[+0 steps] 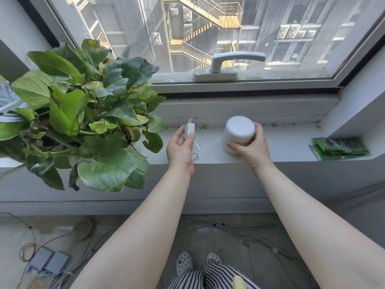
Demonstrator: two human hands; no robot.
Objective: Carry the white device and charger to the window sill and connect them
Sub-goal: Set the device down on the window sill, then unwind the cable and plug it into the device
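A white round device (238, 133) stands on the window sill (291, 142), and my right hand (250, 147) is wrapped around its right and front side. My left hand (180, 148) holds a white charger plug (189, 129) with its two prongs pointing up, just above the sill to the left of the device. The charger's thin white cable (196, 152) loops down beside my left palm onto the sill. Device and charger are apart, with a hand's width of bare sill between them.
A large leafy green plant (83, 113) fills the sill's left side, close to my left hand. Green packets (338, 148) lie at the sill's right end. A window handle (227, 63) sits behind. Cables (239, 232) lie on the floor below.
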